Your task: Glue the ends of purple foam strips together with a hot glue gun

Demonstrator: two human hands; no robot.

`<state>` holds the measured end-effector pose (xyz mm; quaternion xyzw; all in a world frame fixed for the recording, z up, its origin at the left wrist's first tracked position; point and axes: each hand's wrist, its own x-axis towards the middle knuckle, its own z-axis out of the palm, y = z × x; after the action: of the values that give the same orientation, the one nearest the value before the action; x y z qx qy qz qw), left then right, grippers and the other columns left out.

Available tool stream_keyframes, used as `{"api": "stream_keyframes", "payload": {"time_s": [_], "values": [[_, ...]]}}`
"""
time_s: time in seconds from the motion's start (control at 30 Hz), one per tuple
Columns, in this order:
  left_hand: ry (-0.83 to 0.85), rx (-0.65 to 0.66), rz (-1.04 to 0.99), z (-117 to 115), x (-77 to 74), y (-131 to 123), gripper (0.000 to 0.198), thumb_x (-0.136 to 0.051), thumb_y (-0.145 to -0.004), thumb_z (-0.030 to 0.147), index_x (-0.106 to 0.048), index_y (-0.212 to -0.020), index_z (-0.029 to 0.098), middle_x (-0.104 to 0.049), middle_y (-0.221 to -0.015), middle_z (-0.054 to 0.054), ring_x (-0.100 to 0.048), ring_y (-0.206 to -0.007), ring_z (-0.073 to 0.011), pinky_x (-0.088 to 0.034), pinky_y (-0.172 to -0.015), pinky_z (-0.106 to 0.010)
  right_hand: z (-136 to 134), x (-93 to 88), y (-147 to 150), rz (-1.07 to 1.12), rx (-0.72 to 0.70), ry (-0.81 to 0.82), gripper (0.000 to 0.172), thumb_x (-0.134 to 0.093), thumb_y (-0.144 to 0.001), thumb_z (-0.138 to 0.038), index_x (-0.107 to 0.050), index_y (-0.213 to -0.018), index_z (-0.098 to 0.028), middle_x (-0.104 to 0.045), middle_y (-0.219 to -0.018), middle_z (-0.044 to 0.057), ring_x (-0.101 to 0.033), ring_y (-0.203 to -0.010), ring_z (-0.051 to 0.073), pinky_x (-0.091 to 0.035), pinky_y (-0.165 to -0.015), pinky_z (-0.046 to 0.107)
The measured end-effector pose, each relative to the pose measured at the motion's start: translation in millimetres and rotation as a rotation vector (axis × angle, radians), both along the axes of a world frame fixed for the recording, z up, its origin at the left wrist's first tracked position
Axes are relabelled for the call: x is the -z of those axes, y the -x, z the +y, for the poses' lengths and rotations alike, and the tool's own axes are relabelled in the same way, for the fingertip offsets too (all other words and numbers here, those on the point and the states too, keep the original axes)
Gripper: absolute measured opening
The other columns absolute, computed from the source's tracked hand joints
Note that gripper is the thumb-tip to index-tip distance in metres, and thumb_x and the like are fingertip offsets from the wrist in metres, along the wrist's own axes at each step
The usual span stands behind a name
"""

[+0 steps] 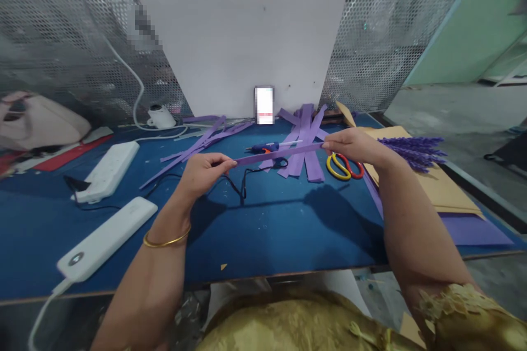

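A narrow purple paper strip (280, 153) is stretched almost level above the blue table. My left hand (208, 173) pinches its left end between thumb and fingers. At the other end, my right hand (349, 145) is closed on the strip near the yellow-and-red-handled scissors (340, 166). Behind the strip lies a blue glue gun (263, 147) with an orange trigger, its black cord trailing across the table. Wider purple strips (305, 120) are heaped beyond it, and thinner purple strips (197, 145) lie crossed to the left.
On the left are a white power strip (109, 170) and a white power bank (109, 236). A phone (264, 104) leans against a white board (247, 49) at the back. Brown paper (440, 189) and purple lavender stems (415, 152) sit on the right. The table's front edge is near my body.
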<state>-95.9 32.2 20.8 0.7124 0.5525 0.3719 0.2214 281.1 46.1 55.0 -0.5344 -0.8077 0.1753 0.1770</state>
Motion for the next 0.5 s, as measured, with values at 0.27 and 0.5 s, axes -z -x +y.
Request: {"api": "stream_keyframes", "payload": {"time_s": [0.27, 0.5], "values": [[-0.048, -0.128, -0.283, 0, -54.7, -22, 0.026, -0.078, -0.066, 0.042, -0.075, -0.074, 0.017, -0.058, -0.053, 0.002, -0.041, -0.048, -0.0092, -0.028, -0.046, -0.024, 3, -29.7, 17, -0.078, -0.037, 0.04, 0.024, -0.062, -0.086, -0.043, -0.064, -0.077, -0.021, -0.068, -0.073, 0.002, -0.059, -0.064, 0.016, -0.036, -0.058, 0.027], [-0.06, 0.045, -0.302, 30, -96.1, -55, 0.025, -0.081, -0.062, 0.038, -0.076, -0.07, 0.015, -0.057, -0.054, 0.002, -0.045, -0.052, -0.0095, -0.032, -0.05, -0.023, 16, -52.4, 55, 0.144, -0.169, 0.1, 0.013, -0.064, -0.085, -0.031, -0.06, -0.091, -0.02, -0.071, -0.078, 0.001, -0.065, -0.06, 0.015, -0.045, -0.059, 0.027]]}}
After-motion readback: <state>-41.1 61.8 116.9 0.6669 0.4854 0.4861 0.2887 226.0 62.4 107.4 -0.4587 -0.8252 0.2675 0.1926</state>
